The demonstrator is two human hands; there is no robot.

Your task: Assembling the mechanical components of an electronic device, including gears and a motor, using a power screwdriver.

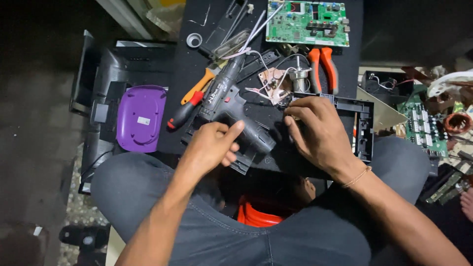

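— What was each hand doing?

— The left hand (213, 144) was curled loosely beside the handle of the black cordless drill (231, 111), thumb raised toward it; whether it truly gripped the handle I couldn't tell. The right hand (318, 129) was pinched shut on something small at the edge of the black plastic frame (362, 129), too hidden to name.

— Where did the drill lie?

— Flat on the black work board (189, 69) across the person's lap, nose pointing away, between the two hands.

— Any labels?

— The drill carried white lettering along its body. A purple oval cover (140, 117), left of the board, bore one small pale rectangular sticker.

— Counts?

— One green circuit board (305, 22) at the far edge, a second green board (423, 129) off to the right. One pair of orange-handled pliers (322, 66), one red-and-black screwdriver (185, 112), one orange-handled tool (198, 86).

— Room to move?

— Little. Tools crowded the board's middle; its near-left corner alone lay bare.
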